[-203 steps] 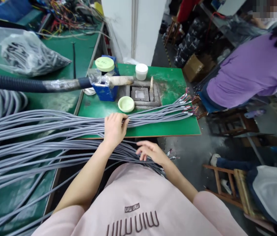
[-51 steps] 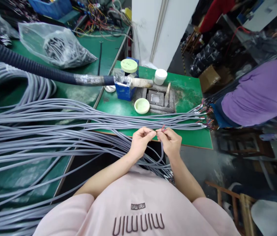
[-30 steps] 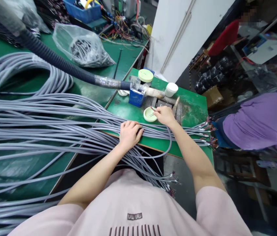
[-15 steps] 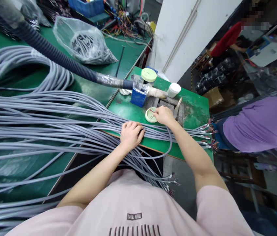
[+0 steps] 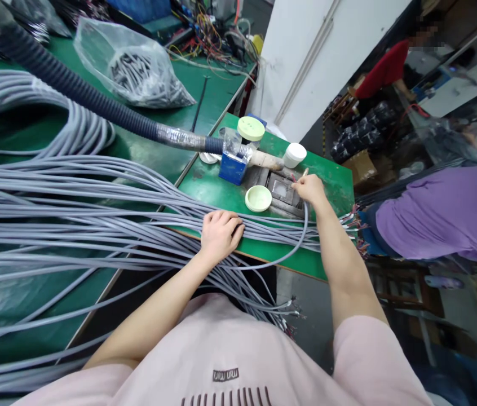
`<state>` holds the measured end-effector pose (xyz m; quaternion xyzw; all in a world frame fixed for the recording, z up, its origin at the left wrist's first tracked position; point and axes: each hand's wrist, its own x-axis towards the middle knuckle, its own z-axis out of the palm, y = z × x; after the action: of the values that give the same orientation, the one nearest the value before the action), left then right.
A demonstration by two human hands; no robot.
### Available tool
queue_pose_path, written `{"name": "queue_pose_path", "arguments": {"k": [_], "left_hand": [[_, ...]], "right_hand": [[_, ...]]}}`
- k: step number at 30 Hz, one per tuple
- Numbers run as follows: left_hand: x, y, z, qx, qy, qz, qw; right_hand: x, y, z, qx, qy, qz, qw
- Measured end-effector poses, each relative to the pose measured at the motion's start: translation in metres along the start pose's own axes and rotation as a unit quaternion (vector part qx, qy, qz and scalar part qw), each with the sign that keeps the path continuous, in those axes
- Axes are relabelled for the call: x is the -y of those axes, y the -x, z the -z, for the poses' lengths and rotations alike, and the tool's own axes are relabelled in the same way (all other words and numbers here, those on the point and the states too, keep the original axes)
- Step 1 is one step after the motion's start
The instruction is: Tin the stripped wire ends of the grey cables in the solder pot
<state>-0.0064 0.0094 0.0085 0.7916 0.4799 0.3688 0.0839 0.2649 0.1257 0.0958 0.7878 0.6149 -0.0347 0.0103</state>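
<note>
- Currently, one grey cable [image 5: 305,226] curves above the green bench [image 5: 335,172], its wire tips at the square pot [image 5: 283,199]; contact unclear.
- Right hand [image 5: 311,189]: thumb and fingers pinched near that cable's end.
- Left hand [image 5: 220,234]: draped over the cable bundle [image 5: 166,194], fingers close together; whether gripping, cannot tell.
- Beside the pot: pale green dish [image 5: 258,198], then blue box [image 5: 233,169] under the hose nozzle [image 5: 267,160].

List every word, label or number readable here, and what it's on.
"UIW UIW" as it appears, letters uncertain: the small dark patch on the pink shirt.
Large dark strokes below it: cut off by the frame, unreadable.
Marks on the pale green lid: too small to read.
White tags on the cable ends: too small to tell whether printed.
</note>
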Motion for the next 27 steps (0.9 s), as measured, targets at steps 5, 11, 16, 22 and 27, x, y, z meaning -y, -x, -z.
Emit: {"name": "queue_pose_path", "arguments": {"k": [5, 11, 16, 22, 27], "left_hand": [[0.000, 0.000, 0.000, -0.003, -0.006, -0.004, 1.000], [0.000, 0.000, 0.000, 0.003, -0.002, 0.000, 1.000], [0.000, -0.001, 0.000, 0.003, -0.005, 0.001, 1.000], [0.000, 0.000, -0.001, 0.003, 0.005, 0.006, 1.000], [0.000, 0.000, -0.001, 0.002, 0.000, 0.002, 1.000]], "right_hand": [[-0.001, -0.010, -0.013, 0.023, 0.003, -0.027, 0.999], [0.002, -0.014, -0.017, 0.035, 0.000, -0.037, 0.999], [0.003, -0.015, -0.019, 0.034, -0.001, -0.039, 0.999], [0.006, -0.002, -0.001, 0.001, -0.016, 0.004, 1.000], [0.030, 0.026, 0.019, -0.021, -0.079, 0.113, 0.990]]}}
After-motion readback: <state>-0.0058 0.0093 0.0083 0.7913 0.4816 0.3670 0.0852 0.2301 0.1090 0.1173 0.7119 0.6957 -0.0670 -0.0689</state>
